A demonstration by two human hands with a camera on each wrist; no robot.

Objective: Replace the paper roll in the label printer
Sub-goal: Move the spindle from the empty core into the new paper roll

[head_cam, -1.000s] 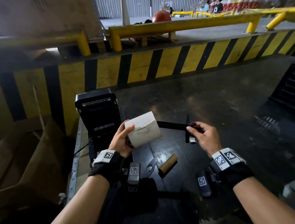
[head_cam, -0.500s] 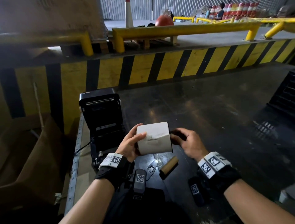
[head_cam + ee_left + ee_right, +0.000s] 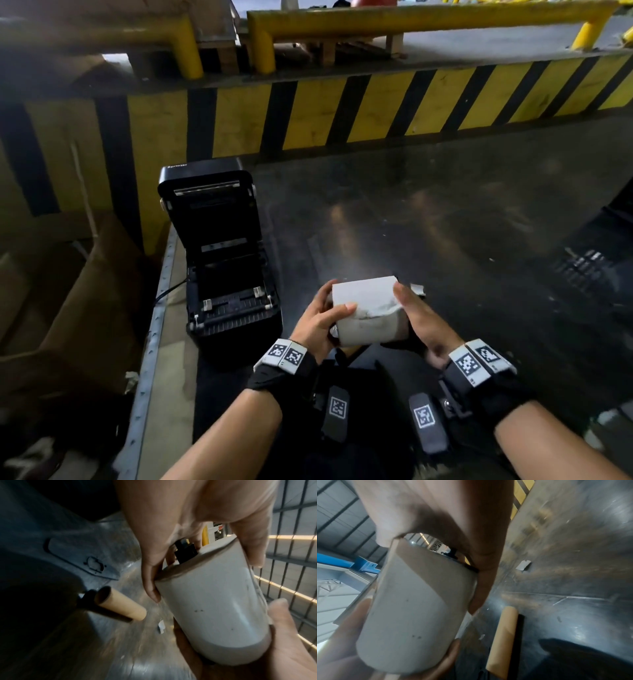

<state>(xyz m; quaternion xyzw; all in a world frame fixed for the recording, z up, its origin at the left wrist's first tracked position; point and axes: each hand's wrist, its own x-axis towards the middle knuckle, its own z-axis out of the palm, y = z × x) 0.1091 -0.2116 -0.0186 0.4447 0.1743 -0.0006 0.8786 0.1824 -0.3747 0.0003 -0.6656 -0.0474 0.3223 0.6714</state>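
Both hands hold a white paper roll (image 3: 368, 313) above the dark table, in front of me. My left hand (image 3: 323, 318) grips its left end, thumb across the front. My right hand (image 3: 419, 322) wraps the right end. A black spindle runs through the roll; its tip (image 3: 186, 553) pokes out of the left end beside my left hand's fingers (image 3: 152, 588). A black flange edge (image 3: 471, 568) shows under my right hand (image 3: 481, 581). The black label printer (image 3: 219, 274) stands to the left, lid up, its bay without a roll.
An empty brown cardboard core (image 3: 120, 605) (image 3: 503, 635) lies on the table under the hands. Nearby are a flat black plastic piece (image 3: 82, 559) and a white paper scrap (image 3: 417, 288). A yellow-black striped barrier (image 3: 376, 106) runs behind; cardboard boxes (image 3: 68, 308) sit left of the table edge.
The black spindle, sticking out far to the right a second ago, has slid into the roll. My right hand has moved left with it onto the roll's right end.
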